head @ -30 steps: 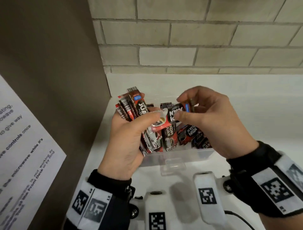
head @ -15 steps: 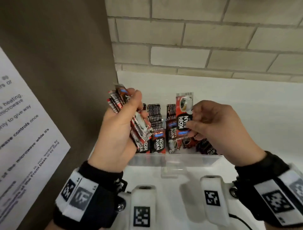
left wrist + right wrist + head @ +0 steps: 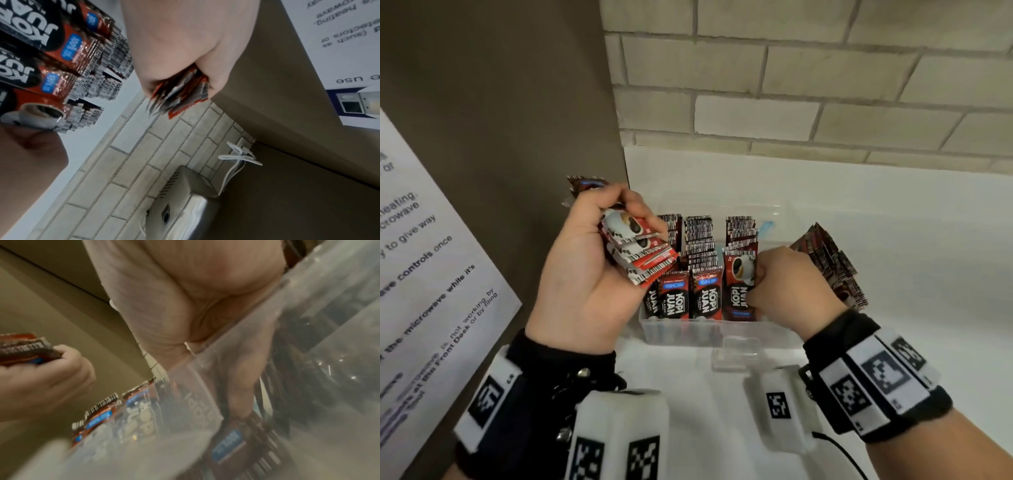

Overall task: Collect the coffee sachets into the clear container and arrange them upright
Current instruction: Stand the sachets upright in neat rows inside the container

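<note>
1. Your right hand (image 3: pixel 787 287) has dropped from above the clear container (image 3: pixel 722 330); it now pinches one Kopi Juan sachet (image 3: pixel 739 284) upright at the front row's right end.
2. Your left hand (image 3: pixel 585 274) still grips the remaining bundle of sachets (image 3: pixel 640 250) above the container's left edge.
3. Seating looks nearly done; more follow.

Both wrists wore black cuffs (image 3: pixel 835 334) with white tag-printed bands (image 3: pixel 873 377) and white camera blocks (image 3: pixel 779 407).

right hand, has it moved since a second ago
Yes. The right hand has dropped from above the clear container to its front row, pressing a sachet in.
</note>
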Action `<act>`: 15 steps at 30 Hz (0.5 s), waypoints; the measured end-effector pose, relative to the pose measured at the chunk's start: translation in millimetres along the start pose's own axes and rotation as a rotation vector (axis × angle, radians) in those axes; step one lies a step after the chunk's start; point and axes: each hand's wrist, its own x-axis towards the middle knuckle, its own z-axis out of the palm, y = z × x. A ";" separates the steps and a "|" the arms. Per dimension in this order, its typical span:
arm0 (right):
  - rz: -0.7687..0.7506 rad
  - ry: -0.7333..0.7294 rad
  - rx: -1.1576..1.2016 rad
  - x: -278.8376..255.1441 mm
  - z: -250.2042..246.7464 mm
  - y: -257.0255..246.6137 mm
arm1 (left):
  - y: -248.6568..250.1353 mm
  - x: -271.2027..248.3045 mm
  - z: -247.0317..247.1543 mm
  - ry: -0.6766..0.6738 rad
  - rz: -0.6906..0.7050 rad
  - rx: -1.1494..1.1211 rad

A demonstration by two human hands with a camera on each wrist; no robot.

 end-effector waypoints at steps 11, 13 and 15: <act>-0.100 0.089 0.243 -16.2 -21.7 3.3 | 1.6 -5.2 13.9 0.042 -0.086 0.169; -0.139 0.215 0.389 -20.6 -35.8 0.3 | 0.0 -5.9 10.5 0.051 -0.100 0.109; -0.174 0.283 0.455 -25.5 -48.8 -4.4 | -0.5 -4.7 5.5 0.061 -0.126 0.067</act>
